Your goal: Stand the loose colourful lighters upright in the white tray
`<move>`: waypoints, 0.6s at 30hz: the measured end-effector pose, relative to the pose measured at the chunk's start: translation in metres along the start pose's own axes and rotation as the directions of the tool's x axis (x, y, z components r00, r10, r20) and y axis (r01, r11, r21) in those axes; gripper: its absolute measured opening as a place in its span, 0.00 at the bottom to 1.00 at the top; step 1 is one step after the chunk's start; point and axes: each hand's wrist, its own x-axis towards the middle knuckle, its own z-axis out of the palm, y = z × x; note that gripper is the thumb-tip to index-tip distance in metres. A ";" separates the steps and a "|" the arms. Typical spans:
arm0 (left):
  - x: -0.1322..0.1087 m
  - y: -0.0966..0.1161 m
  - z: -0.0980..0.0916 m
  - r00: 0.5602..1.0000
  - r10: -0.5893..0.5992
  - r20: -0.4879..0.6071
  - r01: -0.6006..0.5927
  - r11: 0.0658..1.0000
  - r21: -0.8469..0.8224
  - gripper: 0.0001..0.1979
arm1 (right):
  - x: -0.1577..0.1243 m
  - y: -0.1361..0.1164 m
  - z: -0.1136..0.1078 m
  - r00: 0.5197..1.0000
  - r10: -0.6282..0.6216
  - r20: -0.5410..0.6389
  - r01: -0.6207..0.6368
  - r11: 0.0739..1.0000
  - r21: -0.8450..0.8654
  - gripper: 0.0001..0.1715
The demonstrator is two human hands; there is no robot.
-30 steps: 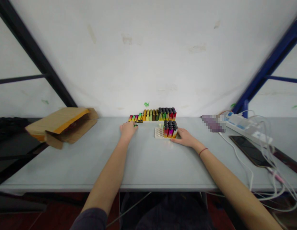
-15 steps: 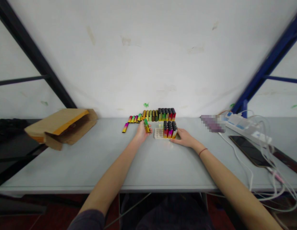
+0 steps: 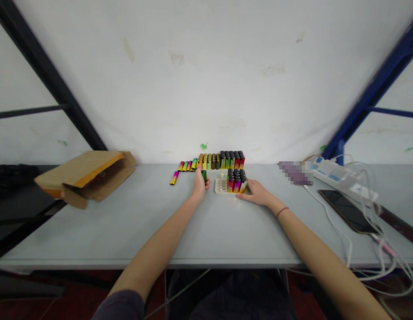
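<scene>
Just below the row of multicoloured plastic lighters [image 3: 219,161] at centre frame, the left grip [image 3: 200,186] is closed and turning a slim green lighter [image 3: 204,175] upright, while the open right grip [image 3: 256,193] is staying against a cream plastic tray [image 3: 221,186] to its right.

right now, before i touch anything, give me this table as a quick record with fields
left hand: pinches a green lighter, upright
right hand: open, resting on the table, fingertips at the right edge of the white tray
in tray: multicoloured lighters standing upright
nearby: row of lighters along the table's back edge; a pink-and-yellow lighter lying apart on the left
rest: brown cardboard mailer at left; power strip and black phone at right
</scene>
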 end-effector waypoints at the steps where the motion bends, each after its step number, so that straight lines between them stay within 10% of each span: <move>1: -0.001 0.000 0.000 1.000 -0.009 -0.013 0.009 1.000 -0.005 0.28 | 0.000 0.000 0.000 1.000 0.004 -0.002 -0.004 1.000 -0.004 0.30; 18: 0.000 0.001 0.002 0.989 -0.057 -0.140 0.028 0.980 -0.198 0.18 | 0.000 -0.002 -0.001 1.000 0.011 0.002 -0.011 1.000 -0.005 0.31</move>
